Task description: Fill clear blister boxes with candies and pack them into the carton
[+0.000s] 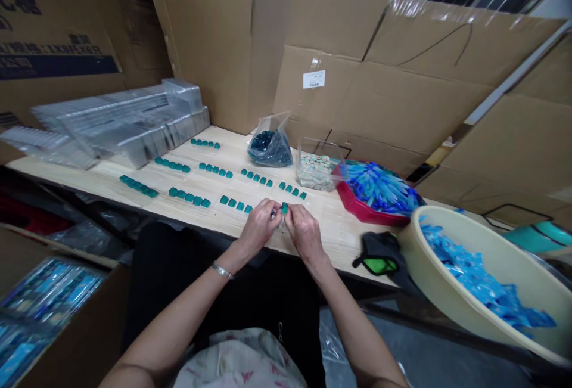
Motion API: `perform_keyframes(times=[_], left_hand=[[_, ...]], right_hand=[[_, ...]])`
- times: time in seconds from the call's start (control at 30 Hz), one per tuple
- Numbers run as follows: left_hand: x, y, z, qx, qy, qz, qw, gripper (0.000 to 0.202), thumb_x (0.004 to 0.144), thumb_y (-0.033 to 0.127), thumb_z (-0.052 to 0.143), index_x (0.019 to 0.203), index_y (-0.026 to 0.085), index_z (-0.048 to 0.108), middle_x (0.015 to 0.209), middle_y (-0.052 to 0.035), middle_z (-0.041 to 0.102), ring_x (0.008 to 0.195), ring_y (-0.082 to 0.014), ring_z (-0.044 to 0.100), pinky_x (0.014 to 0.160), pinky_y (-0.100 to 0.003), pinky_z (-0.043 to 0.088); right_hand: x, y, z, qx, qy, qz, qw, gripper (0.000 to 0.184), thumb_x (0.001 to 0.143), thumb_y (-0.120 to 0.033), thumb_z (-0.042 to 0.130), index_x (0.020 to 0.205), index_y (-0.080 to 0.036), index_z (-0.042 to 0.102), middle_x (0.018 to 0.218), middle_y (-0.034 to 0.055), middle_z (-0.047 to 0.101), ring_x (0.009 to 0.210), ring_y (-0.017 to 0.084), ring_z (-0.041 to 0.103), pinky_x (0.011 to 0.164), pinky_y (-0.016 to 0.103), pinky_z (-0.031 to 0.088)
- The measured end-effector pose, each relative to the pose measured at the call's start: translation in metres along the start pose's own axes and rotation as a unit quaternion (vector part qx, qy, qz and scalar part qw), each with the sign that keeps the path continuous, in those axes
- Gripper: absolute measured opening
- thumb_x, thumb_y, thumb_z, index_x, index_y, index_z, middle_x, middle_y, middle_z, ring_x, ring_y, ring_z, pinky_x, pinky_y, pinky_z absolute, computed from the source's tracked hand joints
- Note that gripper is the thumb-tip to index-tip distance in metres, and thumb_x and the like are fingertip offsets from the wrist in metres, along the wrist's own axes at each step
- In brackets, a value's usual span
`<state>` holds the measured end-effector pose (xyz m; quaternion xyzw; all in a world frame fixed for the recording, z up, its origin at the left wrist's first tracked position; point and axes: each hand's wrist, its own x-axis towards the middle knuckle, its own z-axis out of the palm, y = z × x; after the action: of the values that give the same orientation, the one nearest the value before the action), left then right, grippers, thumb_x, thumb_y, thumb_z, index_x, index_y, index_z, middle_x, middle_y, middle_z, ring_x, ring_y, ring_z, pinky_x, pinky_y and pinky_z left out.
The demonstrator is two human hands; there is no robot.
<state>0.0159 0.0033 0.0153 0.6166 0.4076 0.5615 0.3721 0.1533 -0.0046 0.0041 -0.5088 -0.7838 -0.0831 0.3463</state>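
Teal block [284, 208] sat pinched in the right hand's [306, 233] fingers [289, 214] just above the counter [333, 230]; the left hand [260, 227] gripped a small item [272, 213], too small to identify, beside it, near rows of teal blocks [215, 168].

Cardboard carton [49, 87] — blurred "1X8" print

Left hand [260, 228], right hand [304, 234], almost touching, both curled downward

The left forearm [179, 313] and right forearm [351, 310] are bare, with a thin silver link bracelet [222, 270] around the left wrist [236, 251]. A white blouse [240, 359] with pink floral sprigs sits against black clothing [165, 275], perhaps trousers or an apron.
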Motion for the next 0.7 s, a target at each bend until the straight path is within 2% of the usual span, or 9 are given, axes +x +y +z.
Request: perform_keyframes(times=[0.13, 0.23, 0.33, 0.4, 0.47, 0.57, 0.63, 0.7], left_hand=[[0.002, -0.003, 0.006, 0.007, 0.029, -0.039, 0.999, 0.015, 0.069, 0.008, 0.065, 0.076, 0.021, 0.062, 0.075, -0.0023, 0.059, 0.076, -0.0172, 0.054, 0.077, -0.026, 0.039], [0.003, -0.005, 0.009, -0.004, 0.033, -0.069, 0.997, 0.018, 0.071, 0.009, 0.064, 0.084, 0.021, 0.061, 0.076, -0.0019, 0.061, 0.075, -0.0163, 0.057, 0.075, -0.025, 0.040], [0.002, -0.008, 0.009, 0.016, 0.034, -0.039, 0.999, 0.019, 0.072, 0.005, 0.061, 0.083, 0.021, 0.061, 0.078, -0.0019, 0.062, 0.077, -0.0160, 0.057, 0.078, -0.025, 0.040], [0.001, -0.010, 0.008, 0.040, 0.027, 0.001, 0.999, 0.020, 0.074, 0.006, 0.057, 0.085, 0.022, 0.062, 0.082, -0.0028, 0.063, 0.080, -0.0166, 0.057, 0.081, -0.026, 0.041], [0.000, -0.012, 0.006, 0.063, 0.013, 0.044, 0.997, 0.020, 0.078, 0.008, 0.055, 0.090, 0.022, 0.062, 0.089, -0.0048, 0.064, 0.086, -0.0179, 0.058, 0.085, -0.028, 0.041], [-0.002, -0.015, 0.005, 0.118, -0.016, 0.107, 0.987, 0.018, 0.082, 0.012, 0.051, 0.095, 0.021, 0.062, 0.093, -0.0069, 0.064, 0.092, -0.0198, 0.059, 0.088, -0.032, 0.043], [-0.003, -0.017, 0.007, 0.171, -0.033, 0.147, 0.974, 0.018, 0.084, 0.013, 0.049, 0.097, 0.019, 0.060, 0.093, -0.0070, 0.065, 0.090, -0.0201, 0.060, 0.085, -0.034, 0.045], [-0.004, -0.020, 0.009, 0.214, -0.032, 0.177, 0.960, 0.016, 0.085, 0.014, 0.049, 0.097, 0.019, 0.059, 0.092, -0.0067, 0.065, 0.088, -0.0196, 0.062, 0.082, -0.034, 0.047]], right_hand=[[-0.001, -0.004, 0.000, -0.048, 0.025, 0.007, 0.999, 0.024, 0.091, -0.017, 0.039, 0.094, -0.016, 0.062, 0.080, 0.0093, 0.065, 0.075, 0.019, 0.061, 0.065, 0.028, 0.047], [-0.002, -0.009, 0.001, -0.042, 0.019, 0.009, 0.999, 0.024, 0.091, -0.018, 0.038, 0.092, -0.016, 0.062, 0.078, 0.0090, 0.065, 0.074, 0.019, 0.061, 0.065, 0.027, 0.046], [-0.004, -0.010, 0.001, 0.025, 0.002, 0.033, 0.999, 0.023, 0.089, -0.018, 0.039, 0.090, -0.016, 0.062, 0.079, 0.0100, 0.065, 0.076, 0.020, 0.061, 0.068, 0.030, 0.048], [-0.004, -0.007, 0.000, 0.103, 0.004, 0.074, 0.992, 0.021, 0.087, -0.018, 0.042, 0.089, -0.017, 0.063, 0.082, 0.0095, 0.065, 0.076, 0.019, 0.061, 0.072, 0.031, 0.050], [-0.003, -0.004, -0.004, 0.220, 0.003, 0.144, 0.965, 0.018, 0.084, -0.023, 0.049, 0.096, -0.017, 0.062, 0.088, 0.0080, 0.066, 0.073, 0.017, 0.062, 0.069, 0.030, 0.052], [0.002, 0.001, -0.011, 0.404, -0.020, 0.258, 0.878, 0.035, 0.077, -0.035, 0.062, 0.107, -0.018, 0.061, 0.094, 0.0062, 0.067, 0.070, 0.015, 0.064, 0.060, 0.028, 0.055], [0.004, 0.002, -0.016, 0.466, -0.030, 0.297, 0.833, 0.037, 0.073, -0.040, 0.066, 0.101, -0.016, 0.065, 0.086, 0.0050, 0.069, 0.069, 0.016, 0.065, 0.062, 0.029, 0.055], [0.003, 0.002, -0.020, 0.481, -0.030, 0.313, 0.819, 0.031, 0.070, -0.040, 0.069, 0.090, -0.016, 0.069, 0.075, 0.0036, 0.070, 0.066, 0.016, 0.065, 0.066, 0.030, 0.055]])
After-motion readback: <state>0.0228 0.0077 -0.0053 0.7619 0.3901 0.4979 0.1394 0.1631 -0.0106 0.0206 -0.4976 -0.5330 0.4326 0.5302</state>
